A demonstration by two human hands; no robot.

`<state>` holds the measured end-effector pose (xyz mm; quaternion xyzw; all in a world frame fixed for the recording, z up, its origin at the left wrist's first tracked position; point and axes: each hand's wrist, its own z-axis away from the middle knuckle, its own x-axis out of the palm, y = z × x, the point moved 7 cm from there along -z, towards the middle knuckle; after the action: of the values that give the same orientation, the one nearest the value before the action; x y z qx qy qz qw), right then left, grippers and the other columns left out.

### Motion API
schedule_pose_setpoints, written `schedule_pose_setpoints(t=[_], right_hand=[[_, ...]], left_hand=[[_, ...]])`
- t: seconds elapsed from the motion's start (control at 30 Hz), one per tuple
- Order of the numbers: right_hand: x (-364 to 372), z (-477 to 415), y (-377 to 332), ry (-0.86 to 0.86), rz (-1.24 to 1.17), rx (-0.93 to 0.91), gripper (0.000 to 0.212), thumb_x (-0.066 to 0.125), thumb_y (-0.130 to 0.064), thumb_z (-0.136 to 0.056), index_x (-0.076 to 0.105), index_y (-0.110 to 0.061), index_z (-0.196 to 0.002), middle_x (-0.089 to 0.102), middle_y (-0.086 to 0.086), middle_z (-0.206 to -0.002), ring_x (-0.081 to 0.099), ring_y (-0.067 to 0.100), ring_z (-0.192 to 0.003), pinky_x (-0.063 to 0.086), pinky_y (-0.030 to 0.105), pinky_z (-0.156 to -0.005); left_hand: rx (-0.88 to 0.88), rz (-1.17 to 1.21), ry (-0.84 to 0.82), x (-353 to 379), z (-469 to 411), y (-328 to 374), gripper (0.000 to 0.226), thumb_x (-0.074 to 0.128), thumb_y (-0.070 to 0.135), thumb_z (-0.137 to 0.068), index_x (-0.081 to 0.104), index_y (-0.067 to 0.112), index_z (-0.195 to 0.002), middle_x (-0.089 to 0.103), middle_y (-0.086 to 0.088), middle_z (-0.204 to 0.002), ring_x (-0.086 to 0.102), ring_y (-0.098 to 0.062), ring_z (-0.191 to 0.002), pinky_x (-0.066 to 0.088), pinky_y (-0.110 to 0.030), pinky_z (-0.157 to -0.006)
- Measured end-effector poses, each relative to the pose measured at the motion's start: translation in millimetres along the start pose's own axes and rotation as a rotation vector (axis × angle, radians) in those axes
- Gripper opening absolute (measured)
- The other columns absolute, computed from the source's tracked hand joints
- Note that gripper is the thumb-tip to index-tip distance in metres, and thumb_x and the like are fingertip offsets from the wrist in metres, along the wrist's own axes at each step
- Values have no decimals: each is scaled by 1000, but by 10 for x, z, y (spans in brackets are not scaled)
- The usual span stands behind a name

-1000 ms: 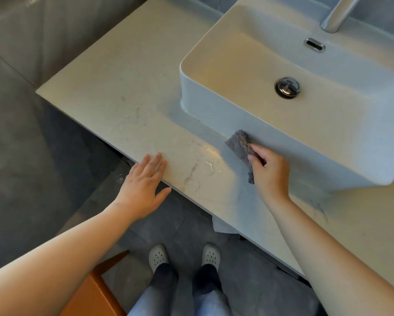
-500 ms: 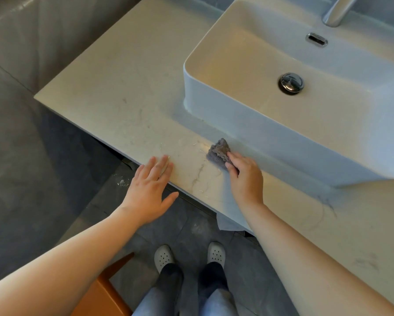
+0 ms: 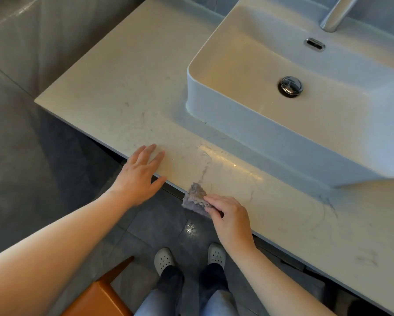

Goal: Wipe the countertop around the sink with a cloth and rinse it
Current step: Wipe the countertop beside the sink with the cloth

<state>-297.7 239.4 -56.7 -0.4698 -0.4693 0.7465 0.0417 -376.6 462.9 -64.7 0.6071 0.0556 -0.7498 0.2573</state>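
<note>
A pale stone countertop point(image 3: 123, 92) carries a white rectangular vessel sink point(image 3: 271, 142) with a chrome drain plug point(image 3: 290, 86) and a chrome faucet point(image 3: 335, 14) at the top. My right hand point(image 3: 230, 217) presses a small grey cloth point(image 3: 194, 197) onto the countertop's front edge, well in front of the sink; part of the cloth hangs over the edge. My left hand point(image 3: 139, 174) lies flat with fingers spread on the front edge, to the left of the cloth. A wet sheen marks the stone between the cloth and the sink.
Grey tiled wall and floor point(image 3: 20, 167) lie left of and below the counter. An orange wooden piece of furniture point(image 3: 95, 297) stands by my legs at the bottom. My two pale clogs point(image 3: 164, 258) are on the floor under the counter edge.
My right hand has dragged the cloth from the base of the sink's front wall toward me, down to the counter's front edge. My left hand has stayed flat on the edge.
</note>
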Motion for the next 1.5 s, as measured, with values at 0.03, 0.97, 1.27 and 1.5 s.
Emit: schedule_pose_setpoints(t=[0.03, 0.97, 1.27, 1.5], right_hand=[[-9, 17, -7, -51, -78, 42, 29, 65, -10, -87, 70, -22, -113, 68, -15, -97, 61, -1, -81, 52, 23, -77], [-309, -1188, 143, 328, 191, -32, 32, 59, -8, -90, 63, -7, -121, 69, 7, -112, 56, 28, -100, 43, 29, -85], [180, -391, -194, 145, 122, -128, 36, 66, -12, -86, 64, -15, -122, 68, -3, -113, 55, 15, -99, 46, 25, -84], [117, -277, -400, 4, -71, -50, 30, 67, -10, -86, 69, -24, -112, 70, -10, -93, 62, 4, -84, 51, 17, -78]], left_hand=[[-3, -7, -9, -5, -24, -35, 70, 40, 53, -92, 16, 23, -150, 10, -5, -158, 4, -28, -145, 13, -42, -116], [9, -27, -33, 56, -62, -89, 88, 10, 72, -77, 11, 25, -151, 4, -1, -159, 1, -24, -145, 9, -39, -117], [30, 38, 78, -161, -16, -213, 73, 23, 62, -84, 41, 20, -141, 31, -5, -150, 25, -27, -137, 28, -42, -111], [-29, 2, 56, -48, 45, -491, 72, 41, 54, -91, 17, 19, -150, 6, -5, -159, 1, -27, -146, 13, -43, -118]])
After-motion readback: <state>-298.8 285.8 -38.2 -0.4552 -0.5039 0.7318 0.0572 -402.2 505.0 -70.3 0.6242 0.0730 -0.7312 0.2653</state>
